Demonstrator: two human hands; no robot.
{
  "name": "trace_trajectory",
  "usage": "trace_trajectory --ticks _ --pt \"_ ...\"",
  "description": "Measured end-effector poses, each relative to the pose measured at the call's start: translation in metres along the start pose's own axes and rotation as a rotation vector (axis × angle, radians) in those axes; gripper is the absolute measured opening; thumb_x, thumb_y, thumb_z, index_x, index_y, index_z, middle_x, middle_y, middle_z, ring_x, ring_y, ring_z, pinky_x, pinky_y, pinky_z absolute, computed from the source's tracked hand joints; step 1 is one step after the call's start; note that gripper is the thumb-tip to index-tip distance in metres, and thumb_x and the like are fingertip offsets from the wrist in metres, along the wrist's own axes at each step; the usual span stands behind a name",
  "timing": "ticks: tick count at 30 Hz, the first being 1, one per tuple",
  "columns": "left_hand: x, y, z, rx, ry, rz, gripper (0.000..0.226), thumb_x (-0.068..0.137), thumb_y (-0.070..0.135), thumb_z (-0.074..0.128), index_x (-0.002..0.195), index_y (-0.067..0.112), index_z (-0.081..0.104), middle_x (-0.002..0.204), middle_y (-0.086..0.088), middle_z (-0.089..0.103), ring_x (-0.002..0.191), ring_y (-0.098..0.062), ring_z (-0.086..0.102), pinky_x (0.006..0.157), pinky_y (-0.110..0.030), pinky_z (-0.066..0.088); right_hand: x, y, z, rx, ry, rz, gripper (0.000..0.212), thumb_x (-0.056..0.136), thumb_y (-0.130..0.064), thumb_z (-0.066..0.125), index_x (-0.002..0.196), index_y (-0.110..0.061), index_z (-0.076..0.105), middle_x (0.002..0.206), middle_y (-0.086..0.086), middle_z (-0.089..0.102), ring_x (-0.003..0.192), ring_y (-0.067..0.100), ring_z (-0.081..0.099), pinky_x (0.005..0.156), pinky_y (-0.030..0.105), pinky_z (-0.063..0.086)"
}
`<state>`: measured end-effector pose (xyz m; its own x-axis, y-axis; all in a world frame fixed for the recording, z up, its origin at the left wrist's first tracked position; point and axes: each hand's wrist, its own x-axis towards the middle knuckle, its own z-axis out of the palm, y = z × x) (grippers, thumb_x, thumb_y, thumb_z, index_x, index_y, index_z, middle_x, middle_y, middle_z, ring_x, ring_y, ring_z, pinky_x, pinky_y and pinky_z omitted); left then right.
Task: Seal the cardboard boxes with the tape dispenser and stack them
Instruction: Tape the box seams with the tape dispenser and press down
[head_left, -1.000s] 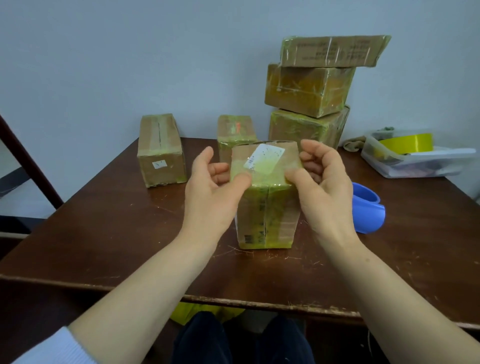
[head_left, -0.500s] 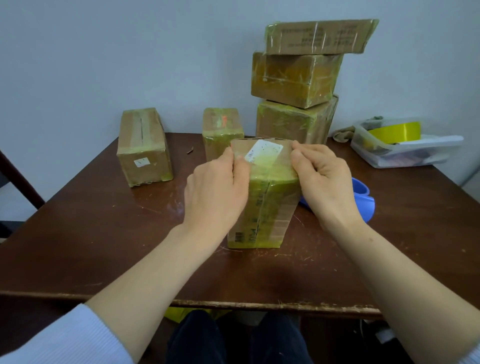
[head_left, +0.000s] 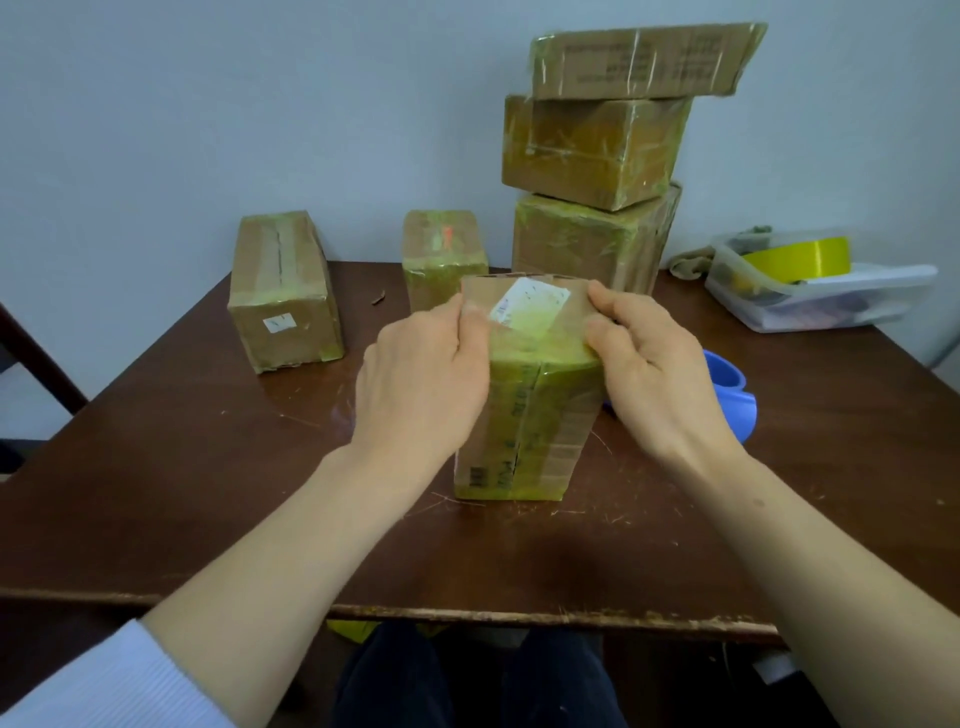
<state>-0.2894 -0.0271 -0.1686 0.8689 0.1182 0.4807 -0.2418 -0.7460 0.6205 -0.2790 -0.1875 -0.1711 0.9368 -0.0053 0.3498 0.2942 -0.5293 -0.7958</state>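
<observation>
1. The left hand (head_left: 426, 384) and right hand (head_left: 654, 374) grip the tall yellow-taped cardboard box (head_left: 524, 415) from both sides, with curled fingers (head_left: 610, 300) and thumbs on the edges of its labelled top.
2. The box stands upright on the brown wooden counter (head_left: 208, 467), near the front edge.
3. A blue plastic tape dispenser (head_left: 730, 389) lies just behind the right hand.
4. Farther back, three taped cardboard boxes (head_left: 592, 150) are stacked by the wall, with a long taped box (head_left: 283, 296) and a small taped box (head_left: 444, 254) to their left.

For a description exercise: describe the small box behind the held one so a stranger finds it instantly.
Find the three-box stack at the wall. Left of its base stands a small box. Only its top bears an orange mark.
</observation>
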Motion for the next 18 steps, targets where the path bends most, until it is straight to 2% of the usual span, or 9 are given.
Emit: trace_trajectory --ticks 3,5,7,10,11,13,14,15,18 --pt "-0.002 0.001 0.001 0.048 -0.026 0.043 0.057 0.09 0.064 0.034 0.09 0.015 0.062 0.07 -0.004 0.059 0.078 -0.03 0.058 0.069 -0.038 0.046 -0.001 -0.003 0.004 -0.1 -0.007 -0.061 0.043 0.098 -0.039 0.039 0.121 -0.006 0.056 0.105 -0.002 0.051 0.098 0.005 0.042 0.087 0.02 0.032" --pt "0.001 -0.003 0.003 0.068 -0.001 0.052 0.052 0.092 0.056 0.037 0.096 0.011 0.063 0.072 -0.01 0.06 0.08 -0.035 0.059 0.069 -0.041 0.046 -0.002 -0.001 0.008 -0.194 0.011 -0.134 0.042 0.099 -0.038 0.037 0.12 -0.007 0.057 0.101 0.002 0.054 0.102 0.017 0.048 0.091 0.027 0.035" --pt "0.002 -0.006 0.003 0.067 -0.007 0.061 0.053 0.095 0.047 0.033 0.098 0.003 0.062 0.07 -0.009 0.062 0.076 -0.036 0.058 0.07 -0.043 0.047 0.001 0.003 0.007 -0.145 0.013 -0.124 0.037 0.101 -0.023 0.037 0.13 -0.006 0.053 0.108 0.006 0.057 0.111 0.02 0.048 0.091 0.018 0.031" --pt "0.002 -0.004 -0.004 0.043 -0.09 0.024 0.053 0.102 0.043 0.025 0.088 0.004 0.059 0.061 0.004 0.052 0.074 -0.03 0.055 0.067 -0.039 0.042 0.003 0.006 -0.001 -0.097 -0.024 -0.121 0.041 0.102 -0.029 0.035 0.131 -0.006 0.054 0.116 -0.007 0.055 0.113 -0.001 0.042 0.091 0.007 0.026" --pt "0.002 -0.003 -0.007 0.056 -0.136 0.012 0.054 0.101 0.046 0.022 0.085 0.01 0.058 0.068 0.004 0.054 0.085 -0.029 0.057 0.071 -0.038 0.042 0.002 0.008 -0.005 -0.09 -0.022 -0.146 0.044 0.101 -0.035 0.036 0.126 -0.007 0.058 0.114 -0.014 0.054 0.11 -0.01 0.039 0.094 0.006 0.026" --pt "0.002 -0.005 -0.014 0.135 -0.191 0.048 0.058 0.096 0.054 0.019 0.119 0.02 0.061 0.122 -0.004 0.058 0.124 -0.024 0.047 0.092 -0.04 0.041 -0.003 0.007 -0.013 -0.106 0.02 -0.263 0.043 0.094 -0.05 0.045 0.126 -0.026 0.061 0.123 -0.022 0.049 0.116 -0.011 0.036 0.102 0.008 0.026" --pt "0.001 -0.007 -0.017 0.143 -0.152 0.124 0.056 0.096 0.053 0.024 0.135 0.022 0.05 0.142 -0.004 0.044 0.133 -0.021 0.038 0.1 -0.04 0.039 -0.005 0.005 -0.016 -0.123 0.018 -0.356 0.043 0.088 -0.053 0.052 0.125 -0.033 0.059 0.131 -0.018 0.047 0.123 -0.003 0.038 0.104 0.014 0.029" --pt "0.0 -0.008 -0.019 0.102 -0.081 0.249 0.05 0.099 0.047 0.033 0.139 0.021 0.047 0.147 -0.005 0.039 0.133 -0.021 0.04 0.101 -0.039 0.041 -0.005 0.005 -0.017 -0.138 -0.009 -0.462 0.043 0.084 -0.052 0.058 0.122 -0.034 0.061 0.135 -0.011 0.048 0.125 0.007 0.044 0.105 0.022 0.035" --pt "-0.002 -0.016 -0.014 -0.048 0.004 0.594 0.027 0.093 0.02 0.056 0.113 0.008 0.07 0.124 -0.009 0.062 0.107 -0.02 0.061 0.088 -0.031 0.051 -0.003 0.011 -0.01 -0.155 -0.047 -0.665 0.036 0.082 -0.041 0.062 0.109 -0.019 0.071 0.118 0.006 0.064 0.113 0.025 0.058 0.094 0.043 0.049"
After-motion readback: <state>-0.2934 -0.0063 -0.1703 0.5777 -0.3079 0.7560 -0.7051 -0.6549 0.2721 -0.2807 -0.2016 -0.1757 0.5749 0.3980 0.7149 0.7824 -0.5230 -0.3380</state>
